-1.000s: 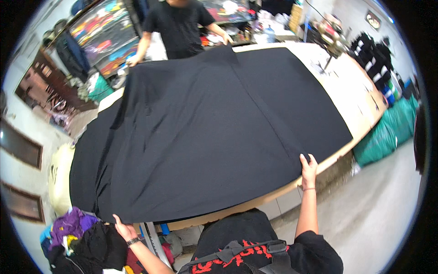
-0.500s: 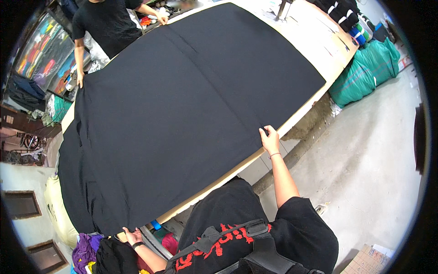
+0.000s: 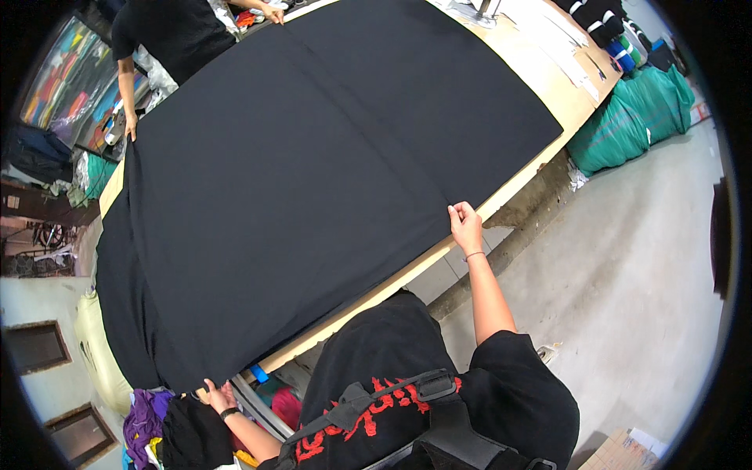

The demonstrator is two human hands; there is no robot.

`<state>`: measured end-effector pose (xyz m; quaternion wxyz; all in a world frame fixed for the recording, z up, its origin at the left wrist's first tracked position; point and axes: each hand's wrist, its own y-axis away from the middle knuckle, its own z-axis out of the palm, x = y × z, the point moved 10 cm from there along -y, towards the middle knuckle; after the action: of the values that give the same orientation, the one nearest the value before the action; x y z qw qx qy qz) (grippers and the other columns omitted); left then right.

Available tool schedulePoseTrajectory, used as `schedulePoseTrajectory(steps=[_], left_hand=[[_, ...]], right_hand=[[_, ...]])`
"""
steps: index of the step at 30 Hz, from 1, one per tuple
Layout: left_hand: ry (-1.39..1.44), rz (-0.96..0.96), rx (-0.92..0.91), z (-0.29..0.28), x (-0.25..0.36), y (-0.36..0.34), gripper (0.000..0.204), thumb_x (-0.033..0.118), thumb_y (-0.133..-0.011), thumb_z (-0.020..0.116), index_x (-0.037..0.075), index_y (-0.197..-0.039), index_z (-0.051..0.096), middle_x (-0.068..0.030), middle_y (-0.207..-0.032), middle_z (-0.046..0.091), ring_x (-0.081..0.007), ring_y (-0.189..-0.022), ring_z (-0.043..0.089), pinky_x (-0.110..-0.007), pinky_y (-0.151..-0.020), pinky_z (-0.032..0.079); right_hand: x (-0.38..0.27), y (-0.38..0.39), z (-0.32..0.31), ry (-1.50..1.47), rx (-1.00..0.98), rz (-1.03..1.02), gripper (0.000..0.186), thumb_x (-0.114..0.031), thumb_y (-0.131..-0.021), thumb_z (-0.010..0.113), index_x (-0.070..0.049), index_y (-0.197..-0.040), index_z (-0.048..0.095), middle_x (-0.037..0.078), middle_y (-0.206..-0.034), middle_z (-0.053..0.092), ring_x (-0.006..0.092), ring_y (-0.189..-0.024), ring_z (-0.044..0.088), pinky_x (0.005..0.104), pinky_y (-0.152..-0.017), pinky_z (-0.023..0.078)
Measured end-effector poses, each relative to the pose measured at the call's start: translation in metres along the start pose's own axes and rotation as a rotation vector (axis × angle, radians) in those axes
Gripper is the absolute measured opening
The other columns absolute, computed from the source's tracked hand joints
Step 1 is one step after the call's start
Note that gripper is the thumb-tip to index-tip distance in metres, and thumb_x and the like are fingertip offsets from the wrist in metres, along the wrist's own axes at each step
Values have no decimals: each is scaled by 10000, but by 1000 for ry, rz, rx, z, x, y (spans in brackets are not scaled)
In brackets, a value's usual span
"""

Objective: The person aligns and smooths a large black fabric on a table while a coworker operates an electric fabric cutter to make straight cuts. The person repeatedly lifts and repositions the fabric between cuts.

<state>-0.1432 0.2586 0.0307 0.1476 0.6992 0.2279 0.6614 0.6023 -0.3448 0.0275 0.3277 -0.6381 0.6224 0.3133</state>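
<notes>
A wide black fabric sheet lies spread over a long table, with a raised crease running across it. My right hand pinches its near edge between thumb and fingers, close to where the crease ends. Down at the lower left, my left hand grips the fabric's near corner area, its fingertips partly under the cloth. Across the table another person in a black shirt holds the far edge with both hands, one at the left corner and one by the crease. The left end of the sheet hangs over in loose folds.
The pale wooden table edge shows along my side. Green sacks stand past the right end, near dark rolled bundles. Purple and black cloths are heaped by my left hand. Paper pieces lie on the table's far right.
The sheet looks smoother, with fewer wrinkles at its left. My left hand has shifted slightly left, and my right hand slightly up. The other person's hands have drawn a little farther away.
</notes>
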Motion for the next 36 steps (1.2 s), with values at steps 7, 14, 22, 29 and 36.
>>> schedulePoseTrajectory(steps=[7, 14, 22, 29, 36], left_hand=[[-280, -98, 221, -26, -40, -35, 513, 519, -1038, 654, 27, -1129, 544, -97, -784, 686, -189, -437, 581, -283, -374, 464], [-221, -113, 216, -25, -58, -36, 475, 508, -1020, 684, 55, -1066, 550, -84, -783, 702, -179, -501, 639, -276, -449, 556], [-35, -187, 133, -6, -53, -28, 519, 380, -1073, 624, -39, -1334, 464, -193, -1174, 697, -358, -819, 763, -454, -752, 715], [-21, -182, 48, 3, -53, -25, 499, 376, -1117, 536, 32, -1464, 432, -178, -1419, 605, -406, -1174, 684, -581, -956, 636], [142, -334, 137, -11, -76, -31, 462, 371, -1143, 462, -7, -1408, 495, -217, -1291, 652, -394, -1068, 708, -525, -946, 654]], right_hand=[[10, -4, 0, 117, -10, -8, 224, -218, -980, 751, -29, -902, 660, 79, -612, 549, 185, -551, 490, 389, -551, 418], [-2, -9, -1, 248, -114, -150, 202, -248, -1022, 693, -59, -980, 634, 150, -684, 636, 361, -621, 621, 453, -599, 478], [-4, -9, 4, 371, -187, -216, 189, -264, -1070, 617, -79, -1041, 591, 177, -768, 676, 440, -752, 662, 503, -645, 499], [1, -5, 7, 416, -163, -251, 179, -272, -1075, 601, -94, -1086, 589, 214, -903, 717, 473, -860, 688, 553, -688, 521], [3, 5, 5, 390, -69, -276, 159, -231, -1069, 613, -76, -1104, 611, 191, -938, 739, 436, -853, 712, 512, -696, 551]])
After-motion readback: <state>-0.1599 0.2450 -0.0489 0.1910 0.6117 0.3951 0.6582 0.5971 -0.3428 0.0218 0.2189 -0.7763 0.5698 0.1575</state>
